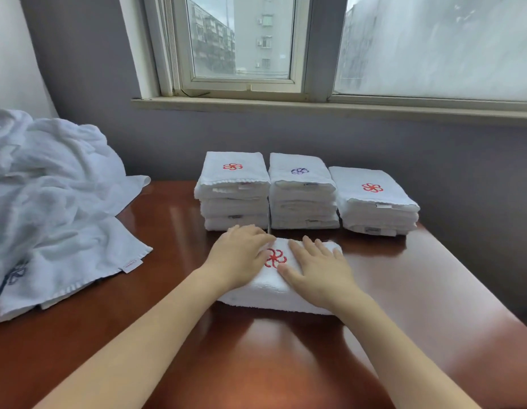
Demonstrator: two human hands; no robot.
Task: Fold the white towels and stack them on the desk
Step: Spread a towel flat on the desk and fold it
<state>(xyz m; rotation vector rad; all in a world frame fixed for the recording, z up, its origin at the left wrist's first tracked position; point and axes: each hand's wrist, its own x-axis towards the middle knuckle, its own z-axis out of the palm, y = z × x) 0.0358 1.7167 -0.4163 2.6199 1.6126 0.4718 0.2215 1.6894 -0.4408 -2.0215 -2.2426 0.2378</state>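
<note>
Towel (266, 295) — plush, folded rectangular — under flat, straight-fingered left hand (241, 258) and right hand (318, 271)

The far middle of the desk (433, 290) is blocked by three stacks (303, 202) set side by side. The left is taken up by a loose pile (49, 202). Bare room is found at right and in front of the folded towel (265, 287).
</note>
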